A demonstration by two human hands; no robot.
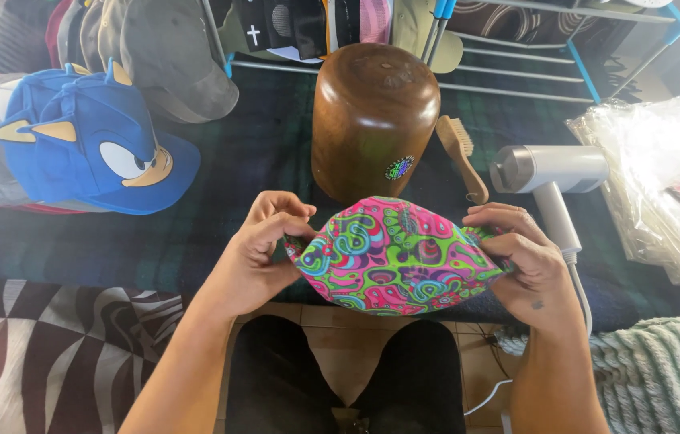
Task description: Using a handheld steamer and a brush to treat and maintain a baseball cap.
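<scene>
A psychedelic pink-and-green cap (392, 255) is being gripped at both edges, pinched between the left hand (264, 245) and right hand (521, 257). Just beyond the fingers, a wooden hat block (372, 116) is being kept upright; beside it what is probably a brush (460, 153) is lying.

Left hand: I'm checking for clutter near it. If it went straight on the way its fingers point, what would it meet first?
The left hand points right, into the cap it already grips; depth is hard to judge.

The swirly pink-and-green cloth cap (392, 255) looks matt and smooth; the rounded brown wooden block (374, 112) behind it shines glossy.
</scene>
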